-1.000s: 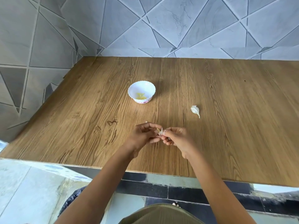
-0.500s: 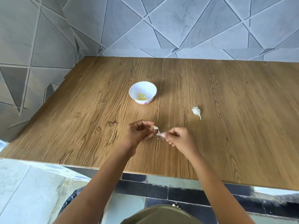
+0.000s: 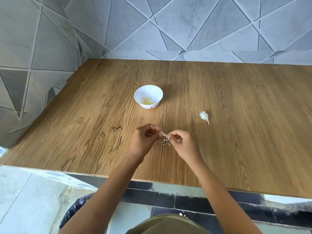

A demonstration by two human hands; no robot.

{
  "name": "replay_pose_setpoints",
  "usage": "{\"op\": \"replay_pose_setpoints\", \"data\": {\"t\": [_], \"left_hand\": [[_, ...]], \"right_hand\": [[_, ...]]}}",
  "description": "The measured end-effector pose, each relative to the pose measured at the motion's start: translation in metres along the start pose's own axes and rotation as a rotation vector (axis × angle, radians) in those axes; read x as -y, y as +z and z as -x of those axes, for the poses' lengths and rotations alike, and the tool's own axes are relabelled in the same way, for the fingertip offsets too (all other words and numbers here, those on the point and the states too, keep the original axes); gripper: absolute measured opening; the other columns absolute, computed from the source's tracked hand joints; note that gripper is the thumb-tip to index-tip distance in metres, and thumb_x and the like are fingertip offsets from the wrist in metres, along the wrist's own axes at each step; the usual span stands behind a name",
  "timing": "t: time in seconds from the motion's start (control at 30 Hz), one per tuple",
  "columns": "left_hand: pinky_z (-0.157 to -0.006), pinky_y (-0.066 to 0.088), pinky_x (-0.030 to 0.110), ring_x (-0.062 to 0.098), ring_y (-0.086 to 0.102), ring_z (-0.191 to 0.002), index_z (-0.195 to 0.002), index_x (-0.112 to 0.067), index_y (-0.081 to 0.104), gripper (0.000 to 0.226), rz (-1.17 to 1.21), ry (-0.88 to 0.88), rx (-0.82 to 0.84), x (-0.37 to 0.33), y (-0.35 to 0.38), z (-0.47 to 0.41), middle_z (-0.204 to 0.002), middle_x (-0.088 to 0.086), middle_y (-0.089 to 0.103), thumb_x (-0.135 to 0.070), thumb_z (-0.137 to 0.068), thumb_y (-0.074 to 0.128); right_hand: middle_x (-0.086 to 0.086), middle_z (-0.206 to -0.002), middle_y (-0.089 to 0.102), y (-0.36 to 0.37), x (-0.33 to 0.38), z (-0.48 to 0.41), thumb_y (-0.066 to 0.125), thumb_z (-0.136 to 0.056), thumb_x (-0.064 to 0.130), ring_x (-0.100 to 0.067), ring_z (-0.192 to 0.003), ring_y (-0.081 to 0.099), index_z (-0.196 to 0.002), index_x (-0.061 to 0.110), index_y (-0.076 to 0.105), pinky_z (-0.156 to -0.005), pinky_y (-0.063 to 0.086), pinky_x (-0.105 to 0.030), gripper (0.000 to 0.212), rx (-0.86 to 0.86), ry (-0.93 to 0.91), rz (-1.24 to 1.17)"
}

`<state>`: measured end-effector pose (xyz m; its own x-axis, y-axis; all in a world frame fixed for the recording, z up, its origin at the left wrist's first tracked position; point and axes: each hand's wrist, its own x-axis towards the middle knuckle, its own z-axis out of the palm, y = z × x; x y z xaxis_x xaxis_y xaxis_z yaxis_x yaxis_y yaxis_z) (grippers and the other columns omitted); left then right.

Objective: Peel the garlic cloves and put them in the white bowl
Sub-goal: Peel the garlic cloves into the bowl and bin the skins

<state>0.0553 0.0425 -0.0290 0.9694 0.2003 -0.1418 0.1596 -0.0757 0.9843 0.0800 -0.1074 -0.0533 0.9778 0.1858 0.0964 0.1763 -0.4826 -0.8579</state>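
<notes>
Over the near middle of the wooden table (image 3: 84, 132), my left hand (image 3: 144, 141) and my right hand (image 3: 183, 143) meet fingertip to fingertip. Between them they pinch a small garlic clove (image 3: 163, 133), with loose papery skin (image 3: 166, 142) hanging below it. The white bowl (image 3: 148, 96) with a scalloped rim stands farther back, slightly left, with pale yellow peeled garlic at its bottom. An unpeeled white garlic clove (image 3: 204, 116) lies on the table to the right of the bowl, beyond my right hand.
Grey tiled walls close off the table at the back and on the left. The table's front edge (image 3: 118, 176) runs just under my forearms, with tiled floor below.
My hands had drawn apart half a second ago, with the left holding a bit of clove or skin. They have now come back together around the clove, and skin dangles beneath.
</notes>
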Motion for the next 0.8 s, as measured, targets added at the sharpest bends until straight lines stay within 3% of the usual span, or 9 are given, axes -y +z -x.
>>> {"op": "replay_pose_setpoints", "data": {"t": [0.07, 0.17, 0.3, 0.57, 0.63, 0.7, 0.73, 0.8], "left_hand": [[-0.071, 0.054, 0.021, 0.014, 0.066, -0.074, -0.090, -0.004, 0.069, 0.011, -0.058, 0.030, -0.001, 0.0014, 0.0002, -0.0008, -0.084, 0.011, 0.070, 0.001, -0.080, 0.071], [-0.073, 0.056, 0.024, 0.016, 0.068, -0.077, -0.087, -0.006, 0.071, 0.009, -0.098, 0.052, 0.014, 0.0008, 0.0013, -0.0003, -0.084, 0.011, 0.071, -0.001, -0.079, 0.073], [-0.064, 0.054, 0.018, 0.010, 0.066, -0.069, -0.084, -0.003, 0.068, 0.007, -0.020, 0.020, 0.055, -0.0003, 0.0020, 0.0013, -0.078, 0.011, 0.069, 0.004, -0.082, 0.068], [-0.068, 0.056, 0.019, 0.010, 0.068, -0.069, -0.086, -0.005, 0.066, 0.008, 0.140, -0.158, 0.133, 0.0032, -0.0018, 0.0006, -0.071, 0.004, 0.070, 0.002, -0.086, 0.062], [-0.066, 0.056, 0.018, 0.009, 0.068, -0.068, -0.086, -0.005, 0.066, 0.008, 0.163, -0.190, 0.130, 0.0042, -0.0023, 0.0000, -0.069, 0.003, 0.071, 0.002, -0.086, 0.063], [-0.065, 0.055, 0.017, 0.008, 0.067, -0.067, -0.087, -0.004, 0.067, 0.007, 0.131, -0.169, 0.123, 0.0036, -0.0018, 0.0001, -0.069, 0.003, 0.070, 0.002, -0.086, 0.063], [-0.065, 0.055, 0.017, 0.008, 0.067, -0.067, -0.086, -0.003, 0.067, 0.006, 0.115, -0.153, 0.120, 0.0026, -0.0015, 0.0005, -0.069, 0.003, 0.069, 0.002, -0.086, 0.064], [-0.065, 0.055, 0.017, 0.008, 0.067, -0.067, -0.086, -0.003, 0.067, 0.006, 0.120, -0.146, 0.112, 0.0013, -0.0010, 0.0009, -0.069, 0.003, 0.070, 0.002, -0.085, 0.064]], "right_hand": [[0.005, -0.079, 0.069, -0.0021, 0.0027, 0.0008, 0.067, -0.087, 0.016, -0.002, -0.069, 0.064, -0.092, 0.017, 0.071, -0.066, 0.053, -0.018, 0.007, 0.097, 0.103, -0.227], [0.000, -0.076, 0.072, -0.0035, 0.0067, 0.0027, 0.069, -0.084, 0.015, -0.005, -0.067, 0.066, -0.085, 0.020, 0.069, -0.062, 0.054, -0.019, 0.005, 0.134, 0.158, -0.415], [0.002, -0.072, 0.069, -0.0014, 0.0052, 0.0033, 0.063, -0.089, 0.008, -0.005, -0.065, 0.065, -0.081, 0.020, 0.068, -0.064, 0.054, -0.019, 0.015, 0.132, 0.137, -0.376], [-0.002, -0.070, 0.066, -0.0090, 0.0066, 0.0036, 0.055, -0.093, 0.005, 0.001, -0.056, 0.059, -0.085, 0.010, 0.067, -0.057, 0.049, -0.014, 0.015, 0.224, 0.228, -0.405], [0.001, -0.069, 0.065, -0.0097, 0.0051, 0.0029, 0.056, -0.094, 0.010, -0.001, -0.057, 0.058, -0.081, 0.016, 0.065, -0.059, 0.050, -0.019, 0.017, 0.234, 0.197, -0.276], [0.002, -0.069, 0.065, -0.0080, 0.0030, 0.0023, 0.058, -0.093, 0.014, -0.014, -0.062, 0.061, -0.076, 0.025, 0.062, -0.064, 0.051, -0.035, 0.020, 0.204, 0.122, -0.094], [0.001, -0.069, 0.066, -0.0073, 0.0027, 0.0024, 0.058, -0.092, 0.015, -0.019, -0.064, 0.062, -0.075, 0.027, 0.061, -0.066, 0.052, -0.037, 0.022, 0.189, 0.095, -0.045], [0.007, -0.070, 0.065, -0.0073, 0.0031, 0.0034, 0.056, -0.092, 0.012, -0.011, -0.065, 0.062, -0.075, 0.027, 0.060, -0.068, 0.051, -0.034, 0.022, 0.184, 0.082, -0.056]]}}
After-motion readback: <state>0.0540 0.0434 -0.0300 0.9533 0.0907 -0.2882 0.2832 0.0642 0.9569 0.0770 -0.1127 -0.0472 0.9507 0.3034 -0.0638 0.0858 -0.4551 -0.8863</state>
